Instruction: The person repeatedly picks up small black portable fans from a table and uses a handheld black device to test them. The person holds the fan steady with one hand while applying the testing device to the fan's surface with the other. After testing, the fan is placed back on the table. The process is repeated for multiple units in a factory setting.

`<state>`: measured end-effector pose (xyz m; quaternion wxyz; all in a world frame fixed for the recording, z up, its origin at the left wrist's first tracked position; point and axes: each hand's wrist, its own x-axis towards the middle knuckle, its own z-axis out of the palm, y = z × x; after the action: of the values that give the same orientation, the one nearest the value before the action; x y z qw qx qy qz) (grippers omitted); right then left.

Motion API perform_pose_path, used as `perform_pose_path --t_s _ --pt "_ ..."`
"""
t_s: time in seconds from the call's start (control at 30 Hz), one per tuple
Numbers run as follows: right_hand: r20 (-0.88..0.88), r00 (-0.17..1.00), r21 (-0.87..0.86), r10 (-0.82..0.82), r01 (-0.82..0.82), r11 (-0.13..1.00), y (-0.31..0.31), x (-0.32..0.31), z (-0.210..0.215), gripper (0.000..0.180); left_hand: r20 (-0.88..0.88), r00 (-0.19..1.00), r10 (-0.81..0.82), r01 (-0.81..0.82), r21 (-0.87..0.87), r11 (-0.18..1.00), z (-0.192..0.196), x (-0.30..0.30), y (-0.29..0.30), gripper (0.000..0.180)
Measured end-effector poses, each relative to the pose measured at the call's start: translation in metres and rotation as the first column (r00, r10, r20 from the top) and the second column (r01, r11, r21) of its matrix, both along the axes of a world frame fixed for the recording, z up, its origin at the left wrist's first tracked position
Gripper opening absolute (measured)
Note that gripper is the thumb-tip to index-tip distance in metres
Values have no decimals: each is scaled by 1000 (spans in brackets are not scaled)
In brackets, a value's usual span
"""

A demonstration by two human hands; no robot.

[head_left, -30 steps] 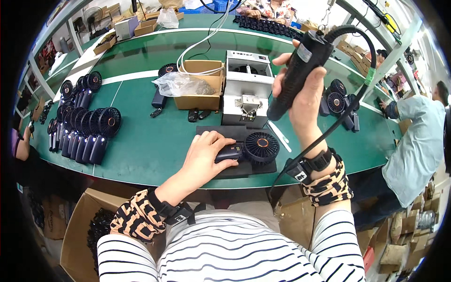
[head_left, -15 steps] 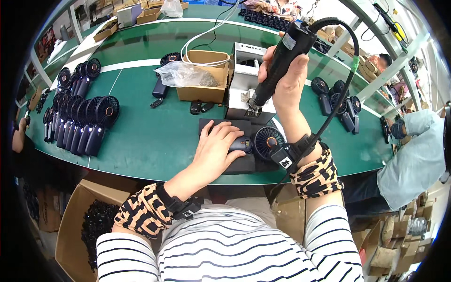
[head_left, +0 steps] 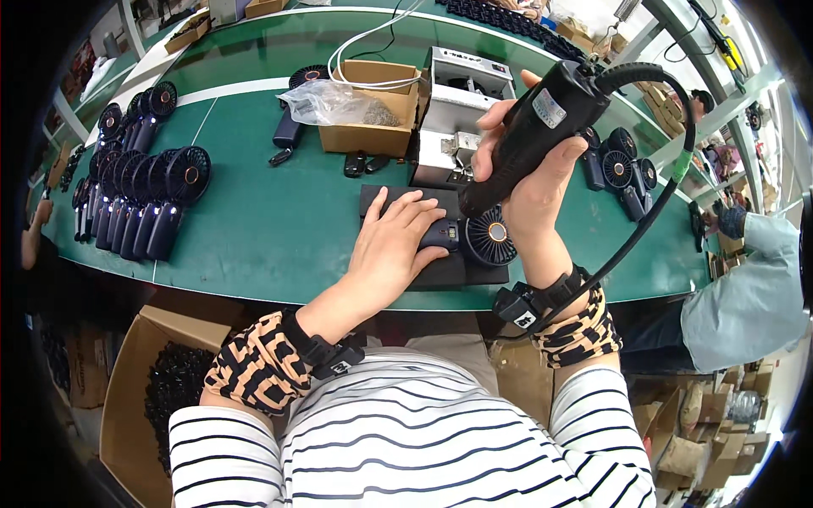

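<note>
My left hand [head_left: 385, 250] lies over the handle of a dark handheld fan [head_left: 489, 236], holding it down on a black block [head_left: 439, 278]. Past my fingertips, the round fan head points right, its grille facing up. In my right hand [head_left: 539, 190] is a black electric screwdriver [head_left: 542, 127], tilted with its lower end just over where the handle meets the fan head. I cannot make out its bit. Behind the block stands a silver boxy machine [head_left: 442, 157], now apart from the screwdriver.
A cardboard box [head_left: 373, 140] holding small metal parts and a plastic bag stands behind my left hand. Rows of fans [head_left: 152, 207] stand at the left, with more fans [head_left: 622, 173] at the right. A thick cable [head_left: 669, 199] loops beside my right arm. Another person [head_left: 745, 279] is at the right.
My right hand has brought the screwdriver from the silver machine toward me, to just above the fan. My left hand stays on the fan handle. The view has shifted slightly.
</note>
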<state>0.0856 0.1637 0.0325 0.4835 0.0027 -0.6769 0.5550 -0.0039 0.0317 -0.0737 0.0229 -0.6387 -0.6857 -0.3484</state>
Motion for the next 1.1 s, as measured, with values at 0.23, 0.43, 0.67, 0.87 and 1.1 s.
perform_pose_path --t_s 0.23,0.43,0.67,0.87,1.1 --pt "-38 997 -220 60 -67 973 5 -2 -23 97 -2 999 49 -49 -3 999 -6 -1 -5 50" --pt "-128 990 -298 63 -99 950 8 10 -35 101 92 996 -17 10 80 997 -19 5 3 50" --pt "-122 991 -255 55 -84 963 3 9 -35 98 117 993 -6 -6 107 994 -14 5 -2 49" --pt "-126 991 -203 -33 6 979 0 5 -33 99 117 993 -18 8 86 996 -16 1 2 51" --pt "-88 979 -140 -183 170 975 -5 -2 -26 98 144 989 -20 8 85 996 -17 2 1 55"
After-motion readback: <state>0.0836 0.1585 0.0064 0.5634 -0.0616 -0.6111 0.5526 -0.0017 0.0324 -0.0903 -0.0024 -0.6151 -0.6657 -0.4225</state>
